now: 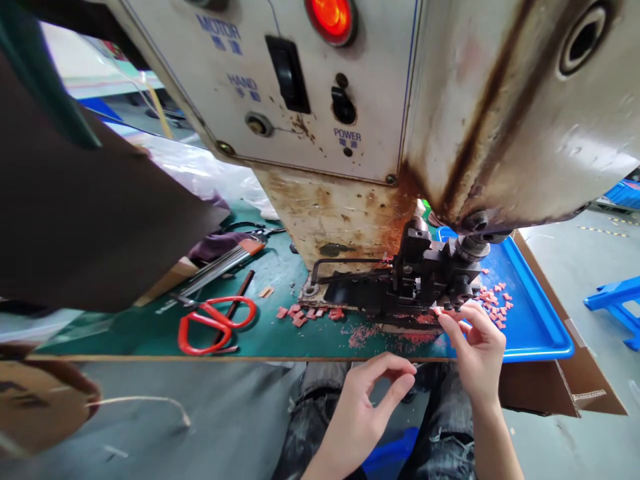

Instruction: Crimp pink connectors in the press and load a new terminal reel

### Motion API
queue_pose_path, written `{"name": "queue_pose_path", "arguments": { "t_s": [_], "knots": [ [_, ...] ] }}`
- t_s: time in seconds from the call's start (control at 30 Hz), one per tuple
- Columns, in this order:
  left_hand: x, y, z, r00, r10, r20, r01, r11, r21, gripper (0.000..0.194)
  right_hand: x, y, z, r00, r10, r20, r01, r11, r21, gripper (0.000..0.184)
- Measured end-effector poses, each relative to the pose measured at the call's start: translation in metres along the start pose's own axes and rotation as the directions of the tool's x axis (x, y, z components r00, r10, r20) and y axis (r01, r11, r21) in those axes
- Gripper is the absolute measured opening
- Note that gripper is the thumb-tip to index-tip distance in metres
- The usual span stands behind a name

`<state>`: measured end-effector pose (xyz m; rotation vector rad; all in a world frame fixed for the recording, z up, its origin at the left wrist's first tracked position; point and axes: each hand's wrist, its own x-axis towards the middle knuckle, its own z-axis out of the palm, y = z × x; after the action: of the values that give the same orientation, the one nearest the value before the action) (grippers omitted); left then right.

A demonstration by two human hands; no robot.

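My right hand (477, 350) is at the black tooling (427, 273) of a press machine, thumb and forefinger pinched on a small pink piece (437, 311) at its front edge. The fingertips cover most of that piece. My left hand (363, 403) hovers over my lap, just in front of the table edge. Its thumb and forefinger curl together into a pinch, and anything between the tips is too small to make out. Pink crumbs (363, 335) lie below the tooling. Several pink pieces (299, 315) sit to its left.
Red-handled scissors (217, 325) and a set of hex keys (220, 267) lie on the green table (280, 343). A blue tray (543, 313) at the right holds several pink pieces. The machine's control panel (310, 87), with a lit red lamp (331, 19), rises above.
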<state>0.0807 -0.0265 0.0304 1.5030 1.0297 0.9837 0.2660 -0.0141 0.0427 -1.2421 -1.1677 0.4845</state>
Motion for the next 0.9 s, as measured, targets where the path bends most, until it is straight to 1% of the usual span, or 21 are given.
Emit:
{"name": "queue_pose_path", "arguments": {
  "t_s": [0.07,0.17,0.3,0.37,0.47,0.5,0.57,0.63,0.7,0.8,0.9],
  "knots": [
    [-0.003,-0.002,0.001,1.0,-0.009,0.022,0.008,0.999,0.037,0.02,0.005,-0.004,0.001,1.0,0.003,0.013,-0.002,0.999,-0.033,0.028],
    [-0.005,-0.003,0.003,0.999,-0.02,0.037,0.017,0.998,0.062,0.022,0.01,-0.009,0.002,0.998,0.038,0.058,-0.033,0.995,-0.092,0.034],
    [-0.006,-0.005,0.005,0.999,-0.015,0.047,0.012,0.997,0.076,0.024,0.017,-0.008,0.0,0.985,0.149,0.088,-0.142,0.987,-0.078,0.031],
    [-0.006,-0.005,0.005,0.999,-0.016,0.048,0.013,0.997,0.078,0.024,0.02,-0.006,-0.005,0.985,0.163,0.059,-0.16,0.986,-0.056,0.026],
    [-0.007,-0.005,0.003,0.999,-0.022,0.048,0.018,0.997,0.077,0.024,0.02,-0.005,-0.011,0.99,0.137,-0.031,-0.138,0.99,-0.021,0.022],
    [-0.007,-0.005,0.003,0.999,-0.025,0.047,0.022,0.997,0.078,0.025,0.02,-0.005,-0.012,0.991,0.13,-0.036,-0.131,0.991,-0.015,0.022],
    [-0.008,-0.005,0.002,0.998,-0.032,0.046,0.028,0.996,0.083,0.026,0.018,-0.005,-0.01,0.992,0.125,0.017,-0.125,0.992,-0.011,0.026],
    [-0.008,-0.004,0.002,0.998,-0.041,0.051,0.037,0.995,0.092,0.026,0.016,-0.005,-0.006,0.99,0.12,0.07,-0.119,0.993,-0.019,0.035],
    [-0.008,-0.003,0.003,0.997,-0.047,0.057,0.041,0.994,0.101,0.027,0.016,-0.005,-0.001,0.99,0.112,0.09,-0.109,0.993,-0.04,0.043],
    [-0.009,-0.002,0.003,0.997,-0.05,0.061,0.043,0.994,0.103,0.026,0.015,-0.005,0.003,0.993,0.086,0.075,-0.079,0.993,-0.085,0.043],
    [-0.009,-0.004,0.002,0.998,-0.044,0.05,0.039,0.995,0.095,0.025,0.013,-0.005,0.006,0.999,0.027,0.03,-0.022,0.989,-0.147,0.041]
  ]
}}
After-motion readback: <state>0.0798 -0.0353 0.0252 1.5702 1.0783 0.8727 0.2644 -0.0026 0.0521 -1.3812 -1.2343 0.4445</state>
